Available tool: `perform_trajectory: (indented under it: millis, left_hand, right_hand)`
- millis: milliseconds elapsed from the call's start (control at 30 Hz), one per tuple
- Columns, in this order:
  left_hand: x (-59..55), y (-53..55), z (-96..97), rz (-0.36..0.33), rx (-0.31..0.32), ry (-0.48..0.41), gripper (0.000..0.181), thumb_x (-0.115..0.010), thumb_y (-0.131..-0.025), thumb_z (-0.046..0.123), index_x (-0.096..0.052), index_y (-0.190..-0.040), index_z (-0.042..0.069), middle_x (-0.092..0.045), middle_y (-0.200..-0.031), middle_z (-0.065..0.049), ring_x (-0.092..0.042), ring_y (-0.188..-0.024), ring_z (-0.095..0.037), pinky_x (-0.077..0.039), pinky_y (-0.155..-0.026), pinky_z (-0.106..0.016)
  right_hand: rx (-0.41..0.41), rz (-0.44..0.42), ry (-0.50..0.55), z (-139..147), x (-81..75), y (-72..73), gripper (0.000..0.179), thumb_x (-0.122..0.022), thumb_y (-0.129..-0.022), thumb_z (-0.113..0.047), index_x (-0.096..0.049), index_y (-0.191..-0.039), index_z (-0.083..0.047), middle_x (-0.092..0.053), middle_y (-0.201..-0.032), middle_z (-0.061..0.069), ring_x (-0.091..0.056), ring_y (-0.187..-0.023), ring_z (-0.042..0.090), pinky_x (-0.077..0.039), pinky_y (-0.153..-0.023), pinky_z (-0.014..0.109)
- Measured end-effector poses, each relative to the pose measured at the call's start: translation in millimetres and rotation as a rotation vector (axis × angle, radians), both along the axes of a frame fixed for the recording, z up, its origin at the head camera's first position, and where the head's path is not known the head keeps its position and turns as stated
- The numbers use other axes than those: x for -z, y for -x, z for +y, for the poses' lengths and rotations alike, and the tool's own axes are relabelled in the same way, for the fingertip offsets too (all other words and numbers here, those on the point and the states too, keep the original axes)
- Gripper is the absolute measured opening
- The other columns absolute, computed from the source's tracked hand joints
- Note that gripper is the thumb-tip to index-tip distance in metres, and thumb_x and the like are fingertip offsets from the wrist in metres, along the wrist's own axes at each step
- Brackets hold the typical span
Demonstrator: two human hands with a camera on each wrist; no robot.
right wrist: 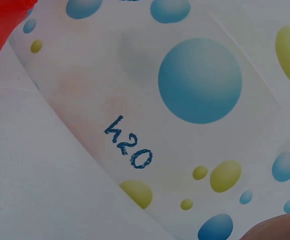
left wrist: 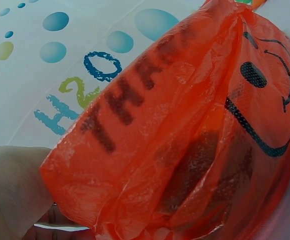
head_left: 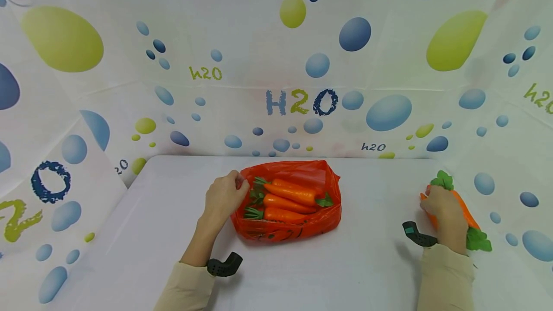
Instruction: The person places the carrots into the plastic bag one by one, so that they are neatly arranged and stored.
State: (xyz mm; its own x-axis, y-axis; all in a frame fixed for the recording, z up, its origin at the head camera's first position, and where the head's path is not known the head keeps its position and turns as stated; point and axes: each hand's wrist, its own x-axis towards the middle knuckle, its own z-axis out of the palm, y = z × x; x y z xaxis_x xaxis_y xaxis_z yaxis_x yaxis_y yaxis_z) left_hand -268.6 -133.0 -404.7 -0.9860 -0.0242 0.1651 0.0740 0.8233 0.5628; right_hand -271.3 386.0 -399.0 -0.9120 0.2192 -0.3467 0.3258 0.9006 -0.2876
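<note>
A red plastic bag [head_left: 288, 233] lies with its mouth spread, and several orange carrots [head_left: 290, 203] with green tops show inside. My left hand [head_left: 223, 198] pinches the bag's left rim between thumb and fingers. In the left wrist view the thin film of the bag [left wrist: 135, 150], printed with black letters and a smiling face, rises from the thumb [left wrist: 12, 185]. Far to the right, my right hand [head_left: 447, 212] grips at carrots [head_left: 467, 212] on the table, its fingers curled down over them. Green leaves [head_left: 478, 240] stick out past the hand; the fingertips are mostly hidden.
The white table [head_left: 367, 263] ends at a patterned sheet [head_left: 259, 61] with blue and green drops, which hangs behind and at both sides. A black camera mount [head_left: 224, 265] sits on the left wrist, another mount [head_left: 419, 235] on the right.
</note>
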Motion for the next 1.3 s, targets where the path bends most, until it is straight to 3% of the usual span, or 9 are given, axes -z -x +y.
perform_trajectory:
  millis: [167,333,533,733,933,1300]
  left_hand:
    - [-0.1,0.0,0.2,-0.001,0.001,-0.001,0.021,-0.058,-0.095,0.026,-0.064,-0.099,0.007,-0.057,-0.067,-0.003,-0.052,-0.059,-0.018,-0.048,-0.055,-0.027]
    - [-0.6,-0.3,0.4,-0.002,0.001,-0.001,0.021,-0.058,-0.095,0.026,-0.064,-0.099,0.007,-0.057,-0.067,-0.003,-0.052,-0.059,-0.018,-0.048,-0.055,-0.027]
    - [-0.3,-0.3,-0.3,0.006,-0.001,0.007,0.021,-0.057,-0.095,0.026,-0.064,-0.098,0.007,-0.058,-0.068,-0.004,-0.052,-0.061,-0.019,-0.049,-0.056,-0.028]
    - [0.8,0.5,-0.5,0.008,-0.003,0.008,0.02,-0.057,-0.094,0.026,-0.064,-0.098,0.007,-0.058,-0.069,-0.004,-0.053,-0.061,-0.019,-0.05,-0.057,-0.029]
    - [1.4,0.7,-0.3,0.008,-0.001,0.004,0.021,-0.058,-0.095,0.027,-0.065,-0.099,0.007,-0.058,-0.069,-0.003,-0.053,-0.062,-0.019,-0.05,-0.058,-0.029]
    - [1.3,0.5,-0.4,0.012,-0.001,0.004,0.021,-0.058,-0.094,0.026,-0.064,-0.098,0.007,-0.057,-0.068,-0.003,-0.053,-0.062,-0.019,-0.049,-0.057,-0.028]
  right_hand:
    - [0.013,-0.048,0.028,0.2,1.8,0.9,0.053,-0.057,-0.092,-0.015,-0.041,-0.134,0.014,-0.049,-0.126,0.04,-0.051,-0.098,0.044,-0.048,-0.089,0.057]
    - [0.028,-0.071,0.058,-1.4,3.7,2.2,0.05,-0.058,-0.092,-0.014,-0.043,-0.134,0.009,-0.051,-0.123,0.036,-0.049,-0.098,0.043,-0.048,-0.083,0.051]
    - [0.001,-0.033,0.08,-2.5,6.8,4.5,0.049,-0.057,-0.093,-0.013,-0.042,-0.134,0.01,-0.051,-0.124,0.037,-0.049,-0.1,0.043,-0.049,-0.089,0.055]
    - [0.024,0.027,0.125,-6.4,13.9,8.0,0.051,-0.059,-0.095,-0.014,-0.041,-0.136,0.011,-0.048,-0.128,0.038,-0.049,-0.106,0.046,-0.046,-0.097,0.06]
    - [0.041,0.026,0.13,-8.4,14.3,9.0,0.052,-0.06,-0.095,-0.015,-0.04,-0.135,0.011,-0.047,-0.129,0.038,-0.048,-0.106,0.046,-0.046,-0.098,0.06]
    - [0.025,-0.053,0.102,-7.9,3.9,-1.8,0.052,-0.061,-0.091,-0.019,-0.045,-0.128,0.014,-0.055,-0.11,0.03,-0.049,-0.095,0.04,-0.048,-0.08,0.047]
